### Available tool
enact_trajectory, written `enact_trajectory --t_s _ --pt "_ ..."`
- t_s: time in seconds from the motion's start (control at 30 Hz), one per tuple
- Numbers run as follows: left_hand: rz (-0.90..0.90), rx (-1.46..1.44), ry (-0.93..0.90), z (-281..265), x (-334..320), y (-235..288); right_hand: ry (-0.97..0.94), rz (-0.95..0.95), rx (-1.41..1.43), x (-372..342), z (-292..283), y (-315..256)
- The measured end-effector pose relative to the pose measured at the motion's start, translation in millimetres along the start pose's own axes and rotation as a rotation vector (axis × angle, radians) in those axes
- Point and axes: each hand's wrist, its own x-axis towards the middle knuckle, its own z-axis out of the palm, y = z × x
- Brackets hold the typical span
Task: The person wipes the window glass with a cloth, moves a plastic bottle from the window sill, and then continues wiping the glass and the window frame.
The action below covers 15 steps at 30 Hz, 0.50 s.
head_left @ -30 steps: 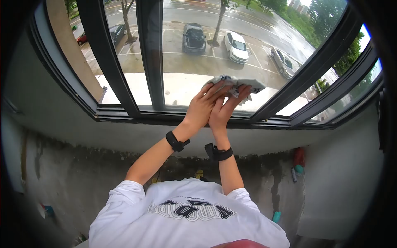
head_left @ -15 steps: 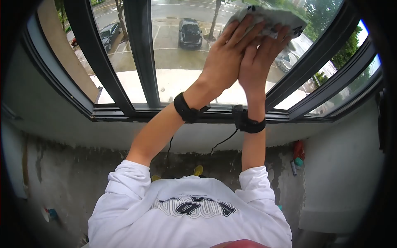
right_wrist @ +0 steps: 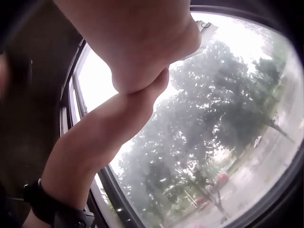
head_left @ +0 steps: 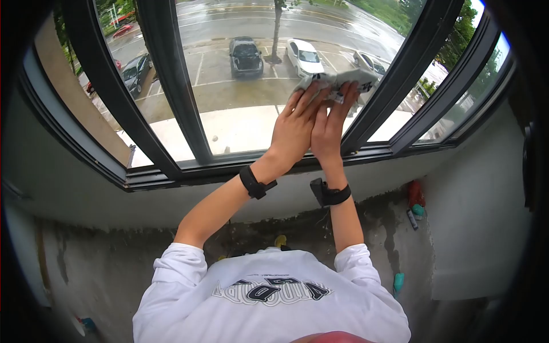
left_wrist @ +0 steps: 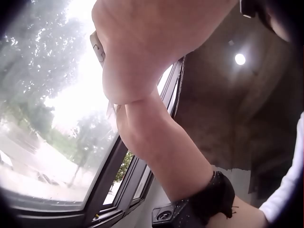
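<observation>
A crumpled light-grey cloth with dark print (head_left: 349, 82) lies against the window glass (head_left: 240, 103), low toward the right side of the pane. My left hand (head_left: 294, 128) presses on its left part with extended fingers. Beside it my right hand (head_left: 329, 128) presses on the right part, fingers also extended, and the two hands touch along the thumbs. In the left wrist view only an edge of the cloth (left_wrist: 98, 47) shows past the hand; the right wrist view likewise has a corner of the cloth (right_wrist: 205, 31). The palms' contact with it is hidden.
Dark window frame bars (head_left: 174, 86) stand left of the hands, and another frame bar (head_left: 400, 80) slants close on the right. Below runs the sill track (head_left: 229, 166). A red bag (head_left: 416, 194) and a teal bottle (head_left: 398, 282) are on the floor at right.
Both hands and the cloth went up and right across the glass, then came back down to the lower pane. The head view has shifted slightly too. Both hands stayed on the cloth.
</observation>
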Motion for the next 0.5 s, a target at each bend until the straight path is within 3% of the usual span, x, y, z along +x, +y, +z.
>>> enact_trajectory --t_s 0.1,0.23,0.37,0.4,0.5 --pt "0.023 -0.098 0.202 -24.6 65.2 -5.7 -0.008 -0.165 -0.076 69.6 -35.3 2.6" --pt "0.122 0.017 0.216 -38.8 91.1 -17.6 -0.037 -0.229 -0.287 94.9 -50.1 0.6" --pt "0.06 0.111 0.024 -12.7 29.3 -11.6 -0.006 -0.204 -0.342 33.2 -12.0 16.4" --pt "0.03 0.164 -0.147 14.7 -28.3 -10.1 -0.013 -0.18 -0.336 -20.7 20.6 40.6" --pt "-0.042 0.155 -0.232 35.1 -114.3 -8.6 -0.162 -0.108 -0.351 -106.3 58.1 47.1"
